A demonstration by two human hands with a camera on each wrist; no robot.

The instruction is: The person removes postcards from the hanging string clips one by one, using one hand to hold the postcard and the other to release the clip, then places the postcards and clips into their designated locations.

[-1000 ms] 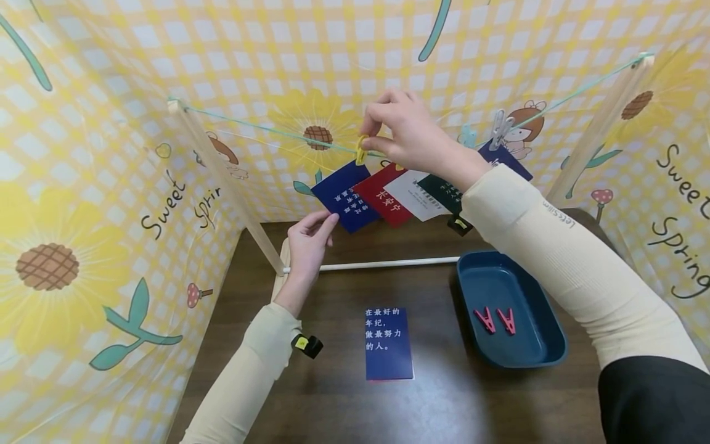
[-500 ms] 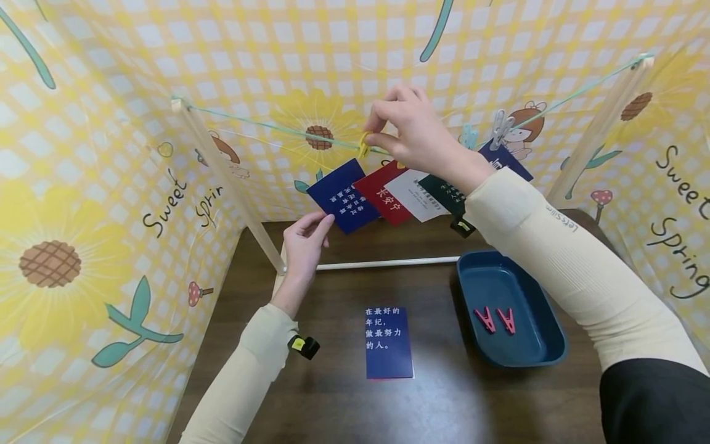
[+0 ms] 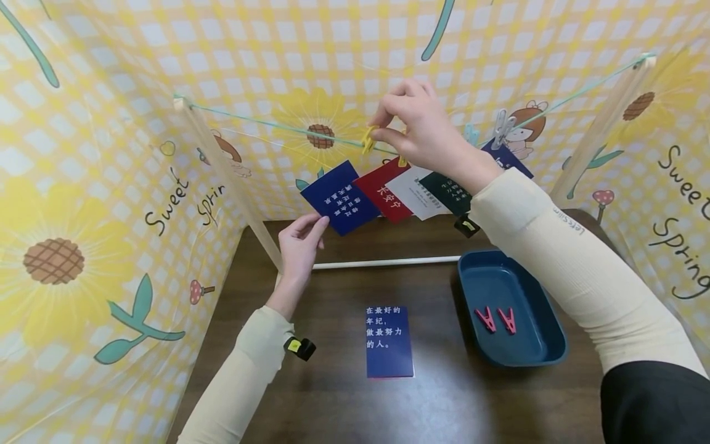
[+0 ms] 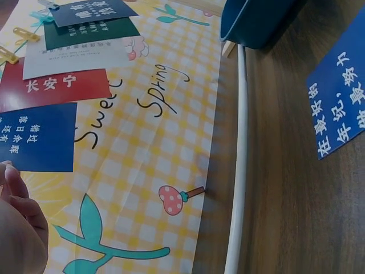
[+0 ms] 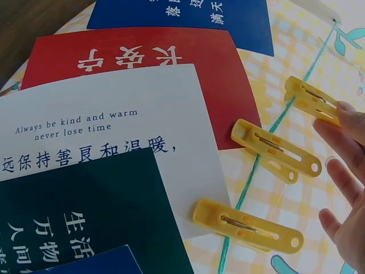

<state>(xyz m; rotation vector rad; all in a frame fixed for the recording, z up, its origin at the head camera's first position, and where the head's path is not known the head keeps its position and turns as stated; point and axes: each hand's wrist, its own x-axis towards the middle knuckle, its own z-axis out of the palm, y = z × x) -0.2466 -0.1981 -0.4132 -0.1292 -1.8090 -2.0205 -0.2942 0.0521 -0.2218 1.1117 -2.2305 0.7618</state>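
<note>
My left hand [image 3: 299, 246] pinches a blue card [image 3: 341, 197] with white writing by its lower corner, below the green string [image 3: 266, 123]. In the head view, my right hand [image 3: 416, 123] pinches a yellow clothespin [image 3: 368, 140] between thumb and finger. The right wrist view has that clothespin [image 5: 312, 98] on the string, its tip apart from the blue card [image 5: 188, 17]. Beside it hang a red card [image 3: 385, 188], a white card [image 3: 418, 194] and a dark green card [image 3: 446, 191], partly overlapping. Two more yellow clothespins [image 5: 276, 149] sit on the string there.
Wooden posts [image 3: 227, 185] hold the string at both ends, with a white rod [image 3: 383, 264] low between them. A blue card [image 3: 389, 342] lies on the table [image 3: 322, 407]. To the right, a dark blue tray [image 3: 513, 354] holds two pink clothespins [image 3: 496, 320].
The blue card in my left hand has shifted left and turned a little, coming away from the clothespin. My right hand with the yellow clothespin has moved slightly right.
</note>
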